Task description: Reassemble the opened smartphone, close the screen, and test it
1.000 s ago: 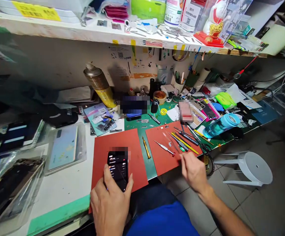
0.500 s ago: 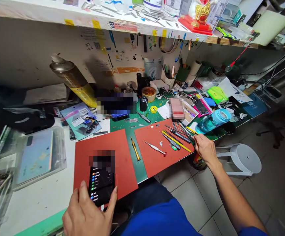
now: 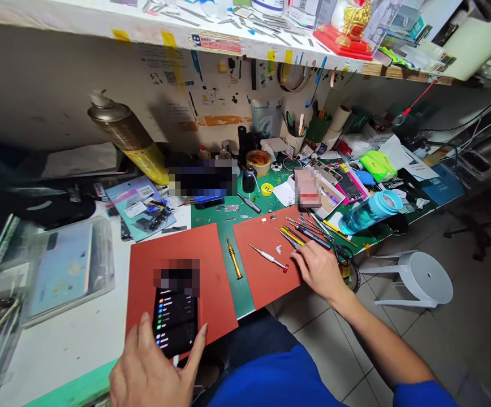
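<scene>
My left hand (image 3: 154, 367) grips a black smartphone (image 3: 175, 319) with a lit screen, held over the near edge of the left red mat (image 3: 211, 282). My right hand (image 3: 318, 271) lies on the right red mat (image 3: 266, 271), its fingers curled over a bunch of screwdrivers and tweezers (image 3: 309, 234). Whether those fingers pinch a tool is hidden. Just left of the fingertips a small silver screwdriver with a red tip (image 3: 268, 258) lies on the mat. A gold-handled screwdriver (image 3: 234, 265) rests on the green cutting mat (image 3: 228, 220) between the two red mats.
A tall spray can (image 3: 133, 141) leans at the back left. A blue-capped bottle (image 3: 370, 209) lies at the right among phone parts. Plastic-bagged devices (image 3: 65, 268) crowd the left side. A white stool (image 3: 419, 280) stands on the tiled floor, and a shelf (image 3: 228, 39) hangs overhead.
My right hand has moved left from the bench's right edge onto the right red mat, over the tools. The left hand still holds the phone in about the same place.
</scene>
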`<state>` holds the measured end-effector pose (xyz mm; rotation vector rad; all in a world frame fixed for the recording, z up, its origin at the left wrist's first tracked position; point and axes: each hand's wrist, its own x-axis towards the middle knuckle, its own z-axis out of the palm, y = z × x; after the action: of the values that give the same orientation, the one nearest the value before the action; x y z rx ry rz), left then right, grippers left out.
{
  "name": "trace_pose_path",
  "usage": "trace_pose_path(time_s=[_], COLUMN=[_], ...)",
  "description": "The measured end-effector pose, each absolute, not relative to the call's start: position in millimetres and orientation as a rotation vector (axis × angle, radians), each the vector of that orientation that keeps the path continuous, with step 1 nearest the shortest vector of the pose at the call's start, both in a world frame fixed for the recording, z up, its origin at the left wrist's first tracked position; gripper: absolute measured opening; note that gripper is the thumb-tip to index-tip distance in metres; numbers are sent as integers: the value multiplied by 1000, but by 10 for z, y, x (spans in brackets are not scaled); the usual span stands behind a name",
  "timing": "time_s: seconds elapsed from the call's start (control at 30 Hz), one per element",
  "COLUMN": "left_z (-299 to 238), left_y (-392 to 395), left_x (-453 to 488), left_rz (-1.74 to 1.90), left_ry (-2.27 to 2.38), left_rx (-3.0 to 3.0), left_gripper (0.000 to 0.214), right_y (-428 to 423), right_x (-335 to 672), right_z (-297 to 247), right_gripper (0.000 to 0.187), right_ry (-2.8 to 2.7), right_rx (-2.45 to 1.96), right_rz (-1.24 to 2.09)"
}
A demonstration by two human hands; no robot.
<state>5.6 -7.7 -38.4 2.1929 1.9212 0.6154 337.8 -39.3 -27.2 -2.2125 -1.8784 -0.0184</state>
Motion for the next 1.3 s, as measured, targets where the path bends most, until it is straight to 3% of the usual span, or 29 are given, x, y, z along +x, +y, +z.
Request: trace_pose_path(time_s=[0.3,0.63,1.03,1.3], left_z=[-435,-513,-546,-587], left_y=[-96,-99,-148,-146], left_x=[-5,-63,-36,-87], left_rz=[668,729,752,775], left_ry=[1887,1849,1883,1851], left_rx=[2249,2255,2275,2292], left_gripper=[108,110,99,100], right_y=[-216,-226,-180,-95], right_x=[2827,2825,2608,2477], right_z=[-147,-296,-450,-554], right_gripper=[19,14,29,23], right_ry=[-2010,-2009,-1853,-1746], right_rx=[-2436,-2430,-2288,-2320], right_rz=[168,120,-12,-67])
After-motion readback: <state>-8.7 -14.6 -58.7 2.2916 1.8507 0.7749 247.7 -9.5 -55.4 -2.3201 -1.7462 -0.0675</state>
